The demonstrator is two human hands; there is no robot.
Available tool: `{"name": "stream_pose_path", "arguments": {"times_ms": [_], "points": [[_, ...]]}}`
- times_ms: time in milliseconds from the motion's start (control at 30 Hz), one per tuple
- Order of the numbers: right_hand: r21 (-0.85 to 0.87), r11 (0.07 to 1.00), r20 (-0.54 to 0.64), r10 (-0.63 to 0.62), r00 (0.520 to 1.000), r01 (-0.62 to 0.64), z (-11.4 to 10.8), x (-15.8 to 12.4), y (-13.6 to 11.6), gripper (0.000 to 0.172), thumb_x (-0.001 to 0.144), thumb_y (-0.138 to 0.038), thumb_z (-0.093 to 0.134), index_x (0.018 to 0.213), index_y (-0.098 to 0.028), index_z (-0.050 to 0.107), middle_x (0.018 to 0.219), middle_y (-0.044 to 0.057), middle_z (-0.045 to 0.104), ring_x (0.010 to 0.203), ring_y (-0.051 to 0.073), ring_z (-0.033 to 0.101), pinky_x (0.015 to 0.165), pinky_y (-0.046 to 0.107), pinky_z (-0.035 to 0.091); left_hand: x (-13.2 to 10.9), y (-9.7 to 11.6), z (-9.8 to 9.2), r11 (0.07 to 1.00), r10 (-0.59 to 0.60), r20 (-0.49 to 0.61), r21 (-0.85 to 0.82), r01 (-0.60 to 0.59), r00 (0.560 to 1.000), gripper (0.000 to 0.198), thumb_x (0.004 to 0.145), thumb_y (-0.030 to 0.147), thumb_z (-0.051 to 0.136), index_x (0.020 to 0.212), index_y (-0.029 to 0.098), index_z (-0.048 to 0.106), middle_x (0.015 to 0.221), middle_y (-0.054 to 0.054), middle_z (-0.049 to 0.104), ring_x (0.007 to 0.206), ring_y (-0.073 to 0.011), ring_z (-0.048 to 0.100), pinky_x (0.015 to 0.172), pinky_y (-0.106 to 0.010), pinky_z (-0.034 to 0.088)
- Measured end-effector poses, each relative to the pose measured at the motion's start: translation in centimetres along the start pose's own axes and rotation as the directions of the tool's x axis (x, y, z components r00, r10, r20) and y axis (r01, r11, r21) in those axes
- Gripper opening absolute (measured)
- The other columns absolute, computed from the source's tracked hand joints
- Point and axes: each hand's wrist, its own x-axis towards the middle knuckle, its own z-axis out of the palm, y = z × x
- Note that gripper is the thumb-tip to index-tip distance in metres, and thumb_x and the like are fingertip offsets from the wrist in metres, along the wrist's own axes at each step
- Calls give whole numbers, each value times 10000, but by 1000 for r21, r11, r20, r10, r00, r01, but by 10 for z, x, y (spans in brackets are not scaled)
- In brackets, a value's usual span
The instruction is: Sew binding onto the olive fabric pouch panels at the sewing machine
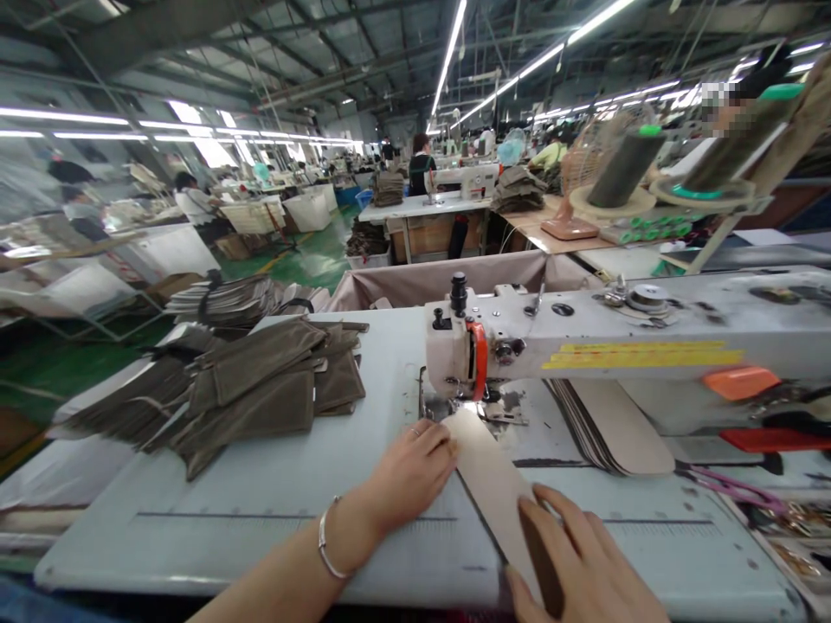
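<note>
Left-hand fingers (432,437) curled on smooth, round-ended beige strip (489,478), hold unclear, right hand (582,555) gripped its edges, brown fabric (260,372) lay heaped.

Head-worn view, forward and downward

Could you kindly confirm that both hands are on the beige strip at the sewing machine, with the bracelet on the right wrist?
Not quite: the head view shows the bracelet on the left wrist. The left hand and right hand are on the beige strip, as you say.
</note>
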Motion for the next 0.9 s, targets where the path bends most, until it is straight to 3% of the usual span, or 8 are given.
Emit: {"name": "stream_pose_path", "arguments": {"times_ms": [133,233,333,533,700,900], "points": [[9,970,14,-244,970,244,12,11,-14,613,790,-561,581,1265,-173,579,1206,172,629,1001,299,625,738,389,544,-2,-5,2,999,-34,10,7,34,999,302,966,262,495,1224,122,567,1204,-112,602,1148,-254,527,1018,-420,461],[-43,920,46,-388,920,390,13,6,-12,610,824,-418,574,1394,-225,477,1323,159,571,1161,294,567,813,356,521,-4,-6,-1,993,-101,11,-58,101,995,422,917,365,583,1269,137,541,1317,-103,553,1234,-264,476,1091,-427,409],[-67,918,68,-386,920,391,15,0,-9,645,809,-258,539,1442,-234,419,1359,167,540,1208,283,545,858,347,508,-3,-4,-3,991,-109,39,-71,112,993,444,919,373,576,1313,177,515,1379,-100,505,1303,-269,429,1135,-448,356],[113,958,86,-273,958,263,23,-3,-6,732,743,-88,442,1451,-270,405,1475,131,416,1265,247,497,897,352,488,-2,-5,5,992,-128,52,-15,129,990,430,954,353,521,1358,211,481,1460,-116,421,1349,-281,398,1140,-490,333],[145,969,111,-215,970,198,27,-4,-8,736,741,-95,441,1450,-288,404,1505,110,369,1250,269,505,888,389,487,0,-8,9,990,-138,38,-16,139,990,424,956,329,520,1359,210,470,1471,-117,416,1373,-267,379,1147,-483,328],[86,951,111,-305,946,297,26,1,-2,689,794,-207,499,1470,-260,378,1468,121,422,1167,240,574,827,317,520,1,-9,10,989,-143,26,-24,144,989,410,962,310,507,1358,211,474,1462,-112,430,1382,-263,370,1151,-475,324]]}}
